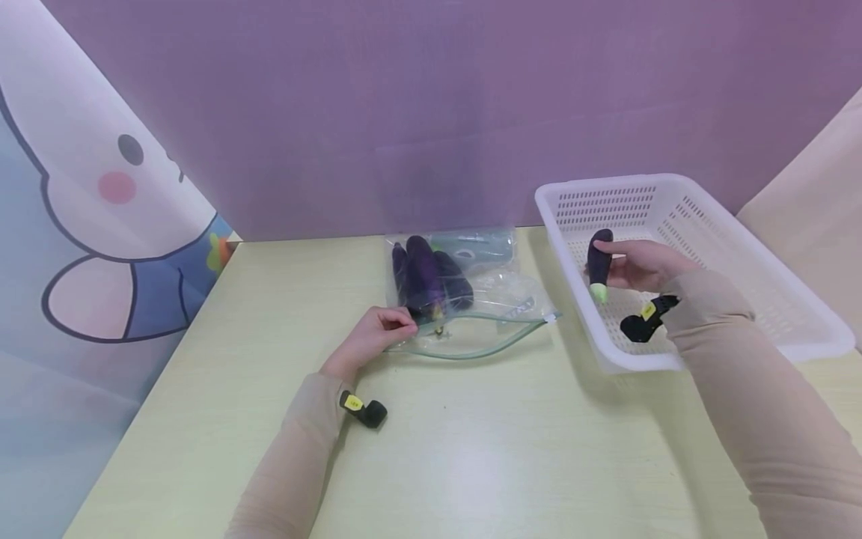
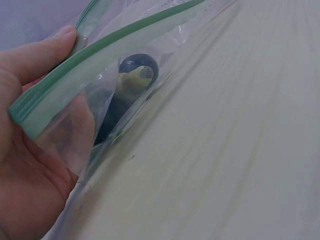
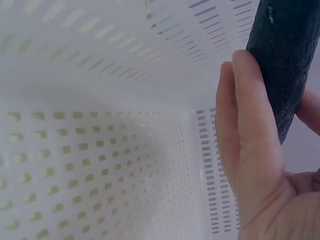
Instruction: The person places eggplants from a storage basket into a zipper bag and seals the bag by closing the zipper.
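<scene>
A clear zip bag [image 1: 501, 298] with a green seal lies on the table, its mouth parted toward the person. Inside it are several dark purple eggplants [image 1: 423, 271]; in the left wrist view one eggplant's pale stem end [image 2: 135, 79] shows through the plastic. My left hand [image 1: 373, 335] pinches the left corner of the bag's mouth between thumb and fingers. Over the left side of a white basket, my right hand [image 1: 646, 263] grips a single dark eggplant [image 1: 598, 262] with its light green end pointing down. That eggplant [image 3: 282, 60] is partly cut off in the right wrist view.
The white perforated plastic basket [image 1: 602, 184] stands on the right of the pale wooden table [image 1: 444, 449]. A purple backdrop [image 1: 323, 112] rises behind. At the left hangs a cloth with a cartoon print [image 1: 87, 284]. Black wrist cameras sit on both sleeves.
</scene>
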`<state>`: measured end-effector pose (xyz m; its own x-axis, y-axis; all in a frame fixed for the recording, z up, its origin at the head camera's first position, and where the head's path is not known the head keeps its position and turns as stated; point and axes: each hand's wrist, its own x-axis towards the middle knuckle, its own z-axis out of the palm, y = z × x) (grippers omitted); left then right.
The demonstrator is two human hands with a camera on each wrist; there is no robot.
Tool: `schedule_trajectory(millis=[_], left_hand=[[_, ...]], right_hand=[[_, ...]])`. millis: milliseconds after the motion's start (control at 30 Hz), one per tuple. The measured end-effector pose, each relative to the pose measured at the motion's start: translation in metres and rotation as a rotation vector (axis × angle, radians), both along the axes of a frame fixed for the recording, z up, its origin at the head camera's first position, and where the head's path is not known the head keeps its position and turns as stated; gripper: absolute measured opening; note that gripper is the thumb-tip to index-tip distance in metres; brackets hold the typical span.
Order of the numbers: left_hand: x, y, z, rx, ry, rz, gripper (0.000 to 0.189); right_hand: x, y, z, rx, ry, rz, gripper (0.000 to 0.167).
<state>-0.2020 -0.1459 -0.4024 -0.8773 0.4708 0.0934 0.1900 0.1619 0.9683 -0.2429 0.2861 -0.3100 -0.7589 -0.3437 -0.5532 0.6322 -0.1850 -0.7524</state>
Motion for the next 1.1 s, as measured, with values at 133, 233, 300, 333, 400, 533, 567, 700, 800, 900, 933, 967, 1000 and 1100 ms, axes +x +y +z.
schedule_trajectory(millis=[133, 233, 300, 333, 400, 533, 567, 700, 800, 900, 933, 967, 1000, 1100], left_hand=[[-0.001, 0.001, 0.0, -0.011, -0.009, 0.007, 0.017], [-0.002, 0.001, -0.001, -0.015, -0.006, 0.002, 0.017], [-0.002, 0.001, -0.001, -0.013, -0.004, -0.004, 0.017], [-0.002, 0.001, 0.0, -0.012, -0.003, -0.006, 0.017], [-0.002, 0.001, 0.0, -0.009, -0.001, -0.009, 0.017], [-0.002, 0.001, -0.001, -0.007, -0.005, -0.005, 0.017], [-0.003, 0.001, -0.001, -0.007, -0.005, -0.004, 0.017], [-0.003, 0.0, -0.001, -0.005, -0.004, 0.001, 0.016], [-0.002, 0.0, -0.001, -0.003, 0.0, 0.003, 0.016], [-0.001, 0.0, -0.001, 0.004, 0.0, 0.003, 0.017], [-0.001, 0.0, -0.001, 0.005, 0.0, 0.002, 0.018], [-0.001, 0.0, -0.001, 0.005, -0.002, 0.001, 0.018], [-0.001, 0.0, -0.001, 0.007, -0.005, 0.001, 0.018], [-0.001, 0.0, -0.001, 0.002, -0.014, 0.001, 0.018]], right_hand=[[0.001, 0.001, 0.001, -0.009, 0.01, -0.011, 0.026], [0.001, 0.002, 0.002, -0.019, 0.021, -0.012, 0.026], [0.001, 0.002, 0.003, -0.025, 0.031, -0.012, 0.026], [0.001, 0.002, 0.004, -0.025, 0.037, -0.014, 0.026], [0.001, 0.001, 0.005, -0.011, 0.06, -0.013, 0.026], [0.001, -0.001, 0.009, 0.006, 0.101, -0.019, 0.027], [0.001, -0.001, 0.01, 0.007, 0.109, -0.019, 0.026], [0.001, -0.004, 0.013, -0.024, 0.117, -0.029, 0.017], [0.001, -0.007, 0.015, -0.033, 0.126, -0.033, 0.007], [0.001, -0.01, 0.017, -0.036, 0.134, -0.039, 0.005], [0.002, -0.011, 0.018, -0.035, 0.135, -0.042, 0.004], [0.002, -0.012, 0.019, -0.036, 0.135, -0.046, 0.004], [0.002, -0.013, 0.019, -0.036, 0.134, -0.05, 0.004], [0.002, -0.015, 0.02, -0.035, 0.129, -0.054, 0.004]])
